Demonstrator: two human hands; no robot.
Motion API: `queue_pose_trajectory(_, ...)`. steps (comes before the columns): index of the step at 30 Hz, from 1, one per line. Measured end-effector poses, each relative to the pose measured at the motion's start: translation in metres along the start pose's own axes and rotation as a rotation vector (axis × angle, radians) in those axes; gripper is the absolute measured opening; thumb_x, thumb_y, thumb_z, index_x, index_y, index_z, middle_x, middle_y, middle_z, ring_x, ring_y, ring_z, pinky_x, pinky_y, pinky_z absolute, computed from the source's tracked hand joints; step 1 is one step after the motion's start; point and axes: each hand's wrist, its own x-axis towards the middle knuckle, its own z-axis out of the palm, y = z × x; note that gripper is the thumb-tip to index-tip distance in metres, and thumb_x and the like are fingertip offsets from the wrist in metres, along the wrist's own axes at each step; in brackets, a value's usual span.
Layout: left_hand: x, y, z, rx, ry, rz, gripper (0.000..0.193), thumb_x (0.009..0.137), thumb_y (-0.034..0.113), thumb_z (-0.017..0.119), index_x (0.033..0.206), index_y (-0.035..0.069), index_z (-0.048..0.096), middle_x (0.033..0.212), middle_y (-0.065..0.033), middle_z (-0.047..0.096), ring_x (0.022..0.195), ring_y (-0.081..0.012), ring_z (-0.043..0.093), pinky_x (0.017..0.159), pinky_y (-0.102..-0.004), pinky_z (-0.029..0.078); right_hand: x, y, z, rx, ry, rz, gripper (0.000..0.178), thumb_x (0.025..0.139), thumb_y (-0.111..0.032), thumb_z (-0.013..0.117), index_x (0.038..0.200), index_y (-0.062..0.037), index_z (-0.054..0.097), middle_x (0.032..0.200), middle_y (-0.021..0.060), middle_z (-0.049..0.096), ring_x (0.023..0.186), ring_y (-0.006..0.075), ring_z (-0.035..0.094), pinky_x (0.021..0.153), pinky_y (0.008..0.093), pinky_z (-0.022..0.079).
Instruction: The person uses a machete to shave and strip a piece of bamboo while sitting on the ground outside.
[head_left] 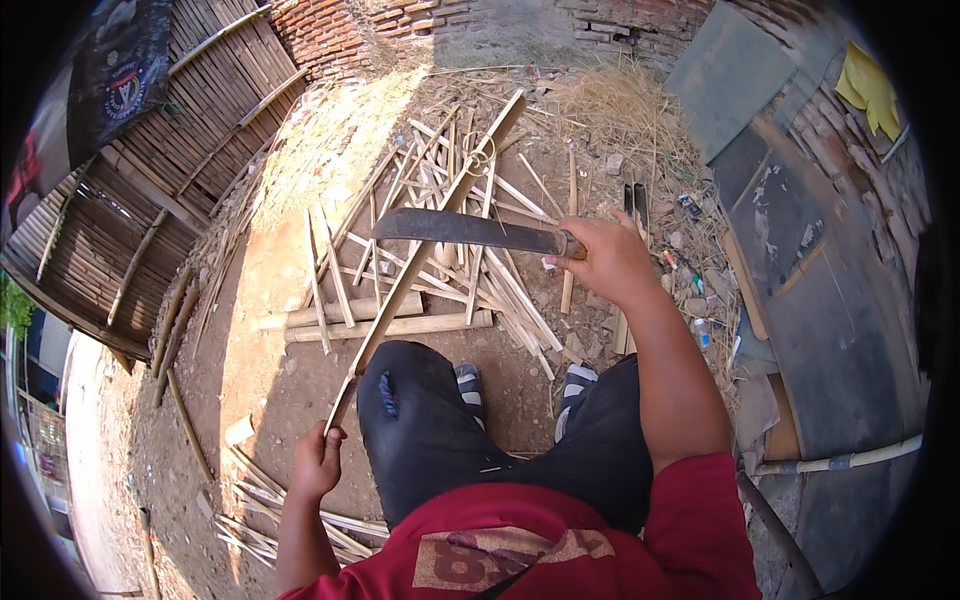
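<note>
My right hand (606, 258) is wrapped round the wooden handle of a machete (470, 230), its broad dark blade pointing left. That blade lies across a long split bamboo strip (398, 295); whether the edge touches it I cannot tell. Down at the lower left, my left hand (316, 462) grips the near end of the strip, which slants past my knee and away to the upper right. A thin curl of shaving (482, 155) shows at the strip's far part. Beyond my knees lies a loose pile of thin bamboo sticks (510, 295).
Two bamboo poles (390, 327) lie before my feet. More split sticks (265, 510) rest beside my left forearm. Dark boards (800, 230) lean on the right, a slatted bamboo panel (215, 100) stands at left, and a brick wall (330, 35) closes the far side.
</note>
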Motion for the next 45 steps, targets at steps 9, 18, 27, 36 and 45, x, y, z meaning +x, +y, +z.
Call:
queue_pose_trajectory(9,0.006,0.013,-0.001,0.057,-0.004,-0.011,0.027,0.105,0.022,0.055,0.095,0.000,0.066,0.073,-0.0189,0.064,0.067,-0.0324,0.063,0.064,-0.0412,0.048,-0.008,-0.023,0.023,0.147,-0.130,-0.205,0.041,0.076,-0.030,0.083,0.108,-0.0107,0.066,0.081,0.0146,0.068,0.080,0.0386,0.069,0.074,0.0480,0.054)
queue_pose_trajectory(18,-0.003,0.004,-0.013,0.173,-0.043,-0.017,0.026,0.104,0.022,0.058,0.092,0.001,0.066,0.072,-0.0214,0.063,0.068,-0.0408,0.063,0.063,-0.0452,0.048,0.003,0.014,0.017,-0.016,0.056,-0.052,0.034,0.074,-0.028,0.083,0.092,-0.0080,0.063,0.083,0.0130,0.068,0.079,0.0364,0.067,0.072,0.0470,0.053)
queue_pose_trajectory(27,-0.003,0.003,-0.015,0.186,-0.042,-0.010,0.024,0.103,0.022,0.059,0.091,0.002,0.067,0.072,-0.0215,0.063,0.069,-0.0415,0.064,0.063,-0.0464,0.048,0.006,0.024,0.018,-0.087,0.055,0.086,0.027,0.075,-0.021,0.080,0.089,-0.0073,0.062,0.084,0.0140,0.069,0.082,0.0372,0.067,0.076,0.0465,0.054)
queue_pose_trajectory(36,-0.005,-0.010,-0.010,0.152,-0.060,-0.018,0.025,0.103,0.022,0.058,0.091,0.003,0.067,0.073,-0.0215,0.064,0.070,-0.0421,0.064,0.064,-0.0461,0.048,0.001,0.002,0.031,-0.016,0.082,-0.139,0.029,0.076,-0.023,0.080,0.092,-0.0058,0.064,0.081,0.0190,0.068,0.080,0.0410,0.068,0.070,0.0511,0.053)
queue_pose_trajectory(45,-0.004,-0.010,-0.009,0.175,-0.015,-0.015,0.025,0.103,0.022,0.059,0.090,0.001,0.067,0.071,-0.0207,0.063,0.066,-0.0385,0.063,0.062,-0.0439,0.048,0.001,0.012,0.022,-0.073,-0.041,-0.050,0.027,0.078,-0.023,0.079,0.094,-0.0064,0.066,0.087,0.0164,0.071,0.087,0.0381,0.069,0.076,0.0500,0.054)
